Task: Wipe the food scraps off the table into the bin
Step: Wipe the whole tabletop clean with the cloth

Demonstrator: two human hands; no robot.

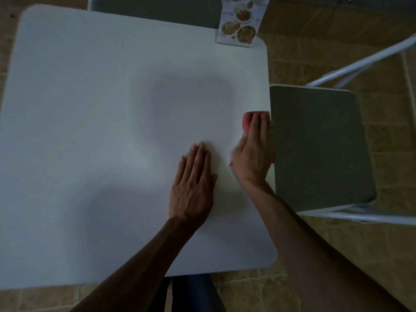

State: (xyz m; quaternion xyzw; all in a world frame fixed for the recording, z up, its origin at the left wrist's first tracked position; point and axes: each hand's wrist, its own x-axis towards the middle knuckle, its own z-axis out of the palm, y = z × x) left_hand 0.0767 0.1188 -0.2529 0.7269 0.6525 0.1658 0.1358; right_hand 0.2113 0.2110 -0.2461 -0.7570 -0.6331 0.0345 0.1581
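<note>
While left hand [193, 183] lies flat on white table [90, 131], fingers straight | right hand [253, 158] presses pink cloth [247, 123] at table's right edge, fingers extended

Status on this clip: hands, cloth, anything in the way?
Left hand flat on table. Right hand presses cloth at right edge. Chair beside that edge. No bin in view.

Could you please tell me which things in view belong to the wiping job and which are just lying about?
Job: table; pink cloth; right hand pressing the cloth at the table's right edge; left hand flat on the table.
Lying about: menu card; grey chair on the right; second chair at the far side.
</note>
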